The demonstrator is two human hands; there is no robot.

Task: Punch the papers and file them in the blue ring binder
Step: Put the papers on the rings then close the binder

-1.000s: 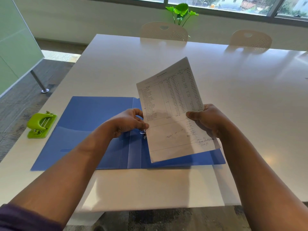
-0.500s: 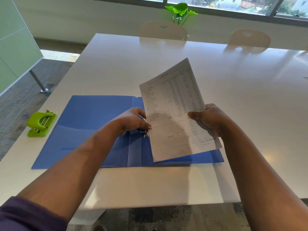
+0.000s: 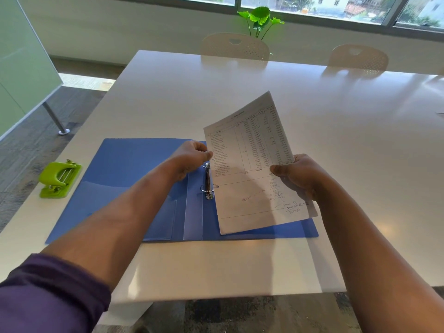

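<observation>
Over the open blue binder (image 3: 134,179) lying near the surface's (image 3: 336,140) near-left corner, both hands held a printed paper (image 3: 252,169) tilted, left hand (image 3: 192,157) fingers pinching its left edge above the rings (image 3: 208,181), right hand (image 3: 300,174) gripping its right edge, a green punch (image 3: 58,179) at the left edge.

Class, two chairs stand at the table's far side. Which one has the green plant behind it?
The left chair: the plant rises behind its backrest; the right chair has only window behind.

White table (image 3: 312,97), two pale chairs (image 3: 235,45), window (image 3: 312,6), plant (image 3: 259,20), grey floor (image 3: 21,150)
</observation>
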